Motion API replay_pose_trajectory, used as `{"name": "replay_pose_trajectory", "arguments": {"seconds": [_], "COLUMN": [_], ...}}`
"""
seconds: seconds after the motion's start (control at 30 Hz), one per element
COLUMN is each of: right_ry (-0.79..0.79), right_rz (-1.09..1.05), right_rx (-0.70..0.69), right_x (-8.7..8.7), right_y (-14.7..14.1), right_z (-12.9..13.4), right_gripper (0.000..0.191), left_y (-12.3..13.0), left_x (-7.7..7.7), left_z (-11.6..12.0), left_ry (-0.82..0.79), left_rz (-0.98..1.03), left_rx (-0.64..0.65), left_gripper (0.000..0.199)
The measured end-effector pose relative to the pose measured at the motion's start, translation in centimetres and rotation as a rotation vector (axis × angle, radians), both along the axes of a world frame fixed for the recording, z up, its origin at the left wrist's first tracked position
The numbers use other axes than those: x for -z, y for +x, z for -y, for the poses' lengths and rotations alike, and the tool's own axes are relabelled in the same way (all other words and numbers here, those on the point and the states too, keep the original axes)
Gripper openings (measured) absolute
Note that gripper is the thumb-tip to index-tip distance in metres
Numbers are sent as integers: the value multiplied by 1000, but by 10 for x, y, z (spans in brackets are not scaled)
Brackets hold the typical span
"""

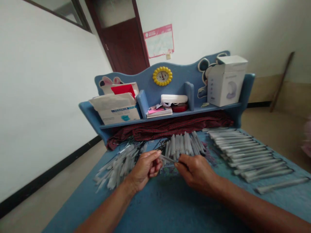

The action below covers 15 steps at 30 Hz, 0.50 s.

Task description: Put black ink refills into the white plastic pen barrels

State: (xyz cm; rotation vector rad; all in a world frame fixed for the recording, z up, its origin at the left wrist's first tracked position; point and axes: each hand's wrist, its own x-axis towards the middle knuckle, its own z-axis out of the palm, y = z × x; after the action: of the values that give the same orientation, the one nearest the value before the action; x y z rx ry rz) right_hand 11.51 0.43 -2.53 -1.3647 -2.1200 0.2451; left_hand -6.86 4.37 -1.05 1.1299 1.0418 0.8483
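Between my two hands, over the middle of the blue table, is a thin, pale translucent pen. My left hand pinches its left end between thumb and fingertips, the other fingers curled. At the other end my right hand is closed, thumb and forefinger on the darker tip; its grip hides that end. Just beyond the hands lies a bunch of whitish pen tubes, side by side. A looser heap of frosted tubes spreads to the left. On the right, several dark-tipped pens lie in a long row.
A blue shelf unit stands at the table's back, holding a mask box, papers and a tall white box. Red-and-black checked cloth lies beneath the shelf. One separate pen is near the table's right edge.
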Motion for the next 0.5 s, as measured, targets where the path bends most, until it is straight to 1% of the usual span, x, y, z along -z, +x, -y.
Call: {"name": "replay_pose_trajectory", "arguments": {"seconds": [0.07, 0.17, 0.23, 0.3, 0.4, 0.5], "right_ry": [37, 80, 92, 92, 86, 51], "right_rz": [96, 212, 258, 301, 353, 382], "right_rx": [6, -13, -29, -47, -51, -41], "right_x": [-5, -12, -17, -25, -39, -51], "right_y": [2, 4, 7, 13, 36, 78], "right_z": [-1, -1, 0, 2, 8, 20], "right_gripper": [26, 24, 20, 17, 18, 18], "left_y": [2, 4, 6, 8, 12, 15], "left_x": [-1, -2, -4, -7, -13, -16], "left_z": [-2, -1, 1, 5, 11, 14], "left_ry": [23, 43, 64, 94, 160, 233], "left_rz": [-44, -97, -146, -208, -293, -388], "left_rx": [-22, -12, 7, 54, 161, 258], "left_gripper": [29, 31, 33, 35, 41, 46]}}
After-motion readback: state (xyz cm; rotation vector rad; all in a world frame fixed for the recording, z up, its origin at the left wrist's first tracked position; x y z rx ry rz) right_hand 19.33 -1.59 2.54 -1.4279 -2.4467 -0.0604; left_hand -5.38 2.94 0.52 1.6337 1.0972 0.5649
